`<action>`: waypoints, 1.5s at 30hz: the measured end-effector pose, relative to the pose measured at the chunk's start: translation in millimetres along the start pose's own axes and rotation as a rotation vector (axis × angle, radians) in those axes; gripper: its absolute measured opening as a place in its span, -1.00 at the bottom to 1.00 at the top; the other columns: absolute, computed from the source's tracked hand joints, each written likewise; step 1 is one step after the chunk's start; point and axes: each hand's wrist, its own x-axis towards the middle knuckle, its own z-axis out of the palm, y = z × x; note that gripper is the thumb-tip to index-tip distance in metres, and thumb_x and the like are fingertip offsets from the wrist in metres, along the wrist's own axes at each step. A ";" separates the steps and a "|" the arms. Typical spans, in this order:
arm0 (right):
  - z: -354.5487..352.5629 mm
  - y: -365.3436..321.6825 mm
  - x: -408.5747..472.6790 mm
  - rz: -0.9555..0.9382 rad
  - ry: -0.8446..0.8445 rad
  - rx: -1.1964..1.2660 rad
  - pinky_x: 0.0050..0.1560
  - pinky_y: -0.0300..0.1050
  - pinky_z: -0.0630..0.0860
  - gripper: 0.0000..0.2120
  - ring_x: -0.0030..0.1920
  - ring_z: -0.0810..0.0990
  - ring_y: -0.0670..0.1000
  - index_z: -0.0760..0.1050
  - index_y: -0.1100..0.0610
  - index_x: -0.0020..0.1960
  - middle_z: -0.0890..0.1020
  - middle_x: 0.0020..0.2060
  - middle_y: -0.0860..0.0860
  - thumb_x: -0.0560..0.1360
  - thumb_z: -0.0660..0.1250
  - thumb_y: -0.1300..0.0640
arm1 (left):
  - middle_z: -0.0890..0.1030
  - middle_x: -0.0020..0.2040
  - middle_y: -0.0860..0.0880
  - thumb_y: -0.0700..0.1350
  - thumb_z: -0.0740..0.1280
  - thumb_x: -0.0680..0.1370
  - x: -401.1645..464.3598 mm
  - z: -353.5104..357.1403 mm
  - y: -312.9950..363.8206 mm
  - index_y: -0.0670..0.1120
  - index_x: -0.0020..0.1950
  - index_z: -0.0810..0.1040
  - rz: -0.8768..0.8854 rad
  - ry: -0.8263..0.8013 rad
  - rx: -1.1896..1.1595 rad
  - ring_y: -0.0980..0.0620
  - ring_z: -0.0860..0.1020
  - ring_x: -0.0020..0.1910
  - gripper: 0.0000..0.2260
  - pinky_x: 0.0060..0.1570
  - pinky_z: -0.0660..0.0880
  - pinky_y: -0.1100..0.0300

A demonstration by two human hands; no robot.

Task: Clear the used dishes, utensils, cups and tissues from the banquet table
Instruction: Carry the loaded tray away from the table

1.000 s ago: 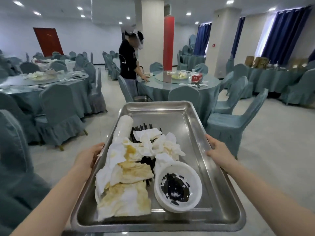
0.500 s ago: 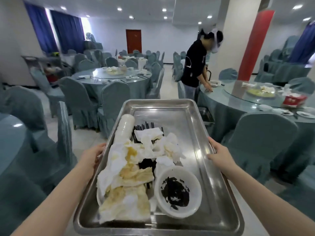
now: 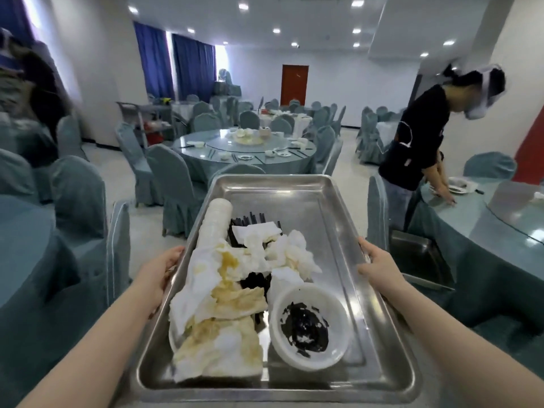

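Note:
I carry a steel tray (image 3: 297, 195) in front of me at waist height. My left hand (image 3: 160, 273) grips its left rim and my right hand (image 3: 378, 265) grips its right rim. On the tray lie stained white tissues (image 3: 223, 307), a stack of white cups (image 3: 215, 225) on its side, black chopsticks (image 3: 250, 220) partly buried under the tissues, and a white bowl (image 3: 309, 323) smeared with dark sauce.
A round banquet table (image 3: 247, 148) with used dishes and grey-covered chairs stands straight ahead. At the right a person in black (image 3: 418, 148) bends over another table (image 3: 500, 219), with a steel tray (image 3: 418, 257) on a chair beside them. A covered chair (image 3: 88, 219) stands close at my left.
My view has swung to the left: the person in black has shifted to the right edge and the far round table now sits ahead. Both hands keep their hold on the tray.

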 end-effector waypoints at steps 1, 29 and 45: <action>6.5 2.6 32.5 -0.029 -0.032 -0.006 -0.25 -0.61 0.40 -0.24 0.00 0.45 -0.35 0.29 -0.06 0.45 0.46 0.13 -0.45 0.38 0.23 0.50 | 0.69 -0.22 -0.08 -0.18 0.30 0.52 18.9 6.8 4.7 -0.05 -0.03 0.66 0.007 0.021 -0.021 -0.07 0.62 -0.26 -0.86 -0.38 0.54 0.15; 411.2 -80.3 793.7 -0.131 -0.380 0.068 -0.45 -0.28 0.45 -0.23 -0.21 0.63 -0.24 0.31 -0.15 0.44 0.45 0.20 -0.28 0.38 0.21 0.47 | 0.63 -0.03 -0.13 -0.21 0.27 0.57 643.2 28.2 297.2 -0.20 0.22 0.57 0.149 0.347 -0.191 -0.10 0.57 -0.11 -0.75 -0.03 0.53 0.01; 777.4 -206.6 1139.8 -0.292 -0.621 0.056 -0.51 -0.49 0.33 -0.23 -0.45 0.46 -0.41 0.38 -0.10 0.40 0.54 0.11 -0.24 0.33 0.22 0.51 | 0.65 0.09 -0.07 -0.43 0.27 0.48 973.2 -96.8 463.1 -0.11 0.30 0.54 0.346 0.641 0.228 -0.01 0.62 -0.04 -0.56 -0.02 0.54 0.09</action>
